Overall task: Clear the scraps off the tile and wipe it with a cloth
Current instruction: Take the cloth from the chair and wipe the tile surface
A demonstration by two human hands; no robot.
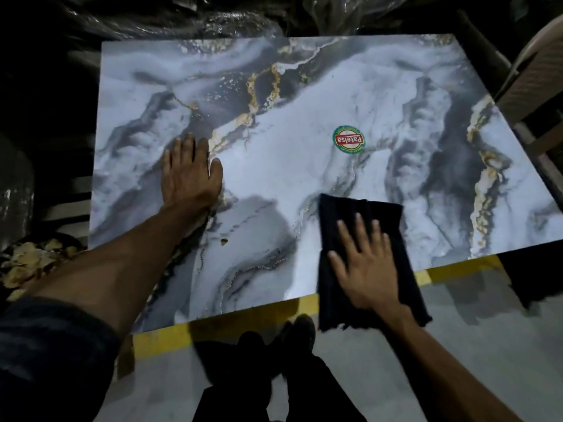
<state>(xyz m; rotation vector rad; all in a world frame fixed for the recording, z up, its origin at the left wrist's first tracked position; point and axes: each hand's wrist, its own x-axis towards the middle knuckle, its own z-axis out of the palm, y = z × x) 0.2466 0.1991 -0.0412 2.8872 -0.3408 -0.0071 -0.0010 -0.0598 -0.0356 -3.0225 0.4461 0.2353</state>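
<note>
While the dark cloth is pressed flat near the front edge, the scene is laid out as follows.

Tile: one large rectangular glossy tile (304,166), printed with a white and grey marble pattern veined in gold, is seen lying flat and raised above the floor; what it rests on cannot be told.
Cloth: one black, soft, folded fabric cloth (344,220) is spread on the tile's near right part, its frayed lower end hanging over the front edge.
Right hand: the right hand (362,263) is laid palm down on the cloth, fingers straight and fanned wide, nothing being gripped.
Left hand: the left hand (190,172) is pressed flat on the bare tile left of centre, fingers straight and close together, thumb out to the side; nothing is held.
Sticker: one round green and red paper label (348,140) is stuck near the tile's middle, well apart from both hands.
Scrap: one small tan fleck (224,241) is seen on the tile between the two forearms, near the front edge.
Scrap heap: a heap of pale, flaky, crumpled scraps (27,263) is seen off the tile at the left, beside the left forearm.
Floor: a smooth grey floor (457,345) is crossed by one yellow painted stripe (213,327) under the tile's front edge.
Surroundings: crinkled shiny plastic sheeting (182,16) is bunched behind the tile in a dim room.
</note>
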